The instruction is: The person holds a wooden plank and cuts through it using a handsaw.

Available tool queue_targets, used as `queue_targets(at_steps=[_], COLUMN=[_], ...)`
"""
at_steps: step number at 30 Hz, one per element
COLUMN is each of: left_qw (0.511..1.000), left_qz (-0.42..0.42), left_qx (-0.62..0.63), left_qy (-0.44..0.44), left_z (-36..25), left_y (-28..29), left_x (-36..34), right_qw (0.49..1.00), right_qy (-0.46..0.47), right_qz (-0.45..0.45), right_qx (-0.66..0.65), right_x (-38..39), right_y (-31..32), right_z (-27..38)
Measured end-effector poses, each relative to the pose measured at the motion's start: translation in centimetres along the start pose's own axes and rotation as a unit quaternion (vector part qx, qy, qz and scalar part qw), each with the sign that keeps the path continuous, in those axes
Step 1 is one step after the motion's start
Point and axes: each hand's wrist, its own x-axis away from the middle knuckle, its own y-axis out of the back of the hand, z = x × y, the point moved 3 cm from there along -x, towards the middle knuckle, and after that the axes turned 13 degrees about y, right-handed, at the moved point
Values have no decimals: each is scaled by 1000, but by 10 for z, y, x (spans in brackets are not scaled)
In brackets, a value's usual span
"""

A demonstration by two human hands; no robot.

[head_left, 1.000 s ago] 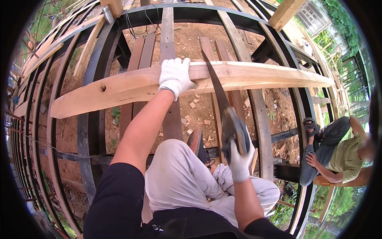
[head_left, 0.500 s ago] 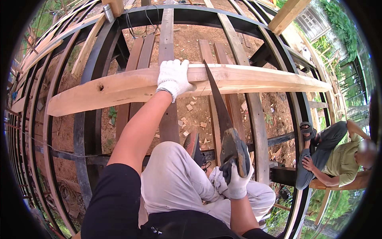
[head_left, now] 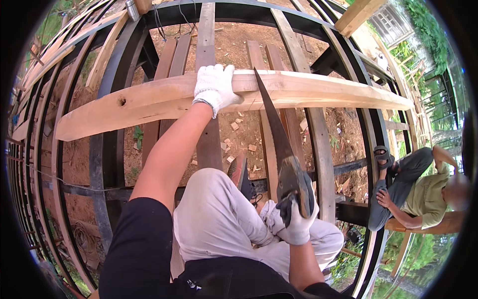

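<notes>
A long, pale timber beam (head_left: pixel 154 102) with a dark knot near its left end lies across the joists in front of me. My left hand (head_left: pixel 215 88), in a white knit glove, grips the beam around its top and near face. In my right hand (head_left: pixel 298 217), gloved in white with dark patches, is the worn handle of a handsaw (head_left: pixel 273 114). The dark blade slants up and away, its tip at the top edge of the beam, just right of my left hand. My right fingers are wrapped around the handle.
Dark metal frame members (head_left: pixel 112 149) and wooden joists (head_left: pixel 321 169) run under and around the beam, with gaps down to soil strewn with wood offcuts (head_left: pixel 234 126). At right, another person (head_left: pixel 413 194) sits on the frame. A metal flask (head_left: pixel 132 10) stands far left.
The beam, both hands and the saw appear slightly higher in the view, along with the surroundings. Both grips are unchanged, and the blade still lies against the beam.
</notes>
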Motion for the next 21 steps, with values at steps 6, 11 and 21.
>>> queue_targets(at_steps=[6, 11, 21], left_qw=[1000, 1000, 1000], left_qz=[1, 13, -9], left_qx=[13, 15, 18], left_qy=[-8, -6, -9], left_z=[-6, -5, 1], left_y=[2, -4, 1], left_x=[-3, -5, -2], right_qw=[997, 991, 984], right_qy=[53, 98, 152], right_qz=[22, 29, 25], right_qx=[45, 84, 87], right_x=[-142, -175, -74], right_y=[-93, -107, -57], right_z=[0, -25, -26])
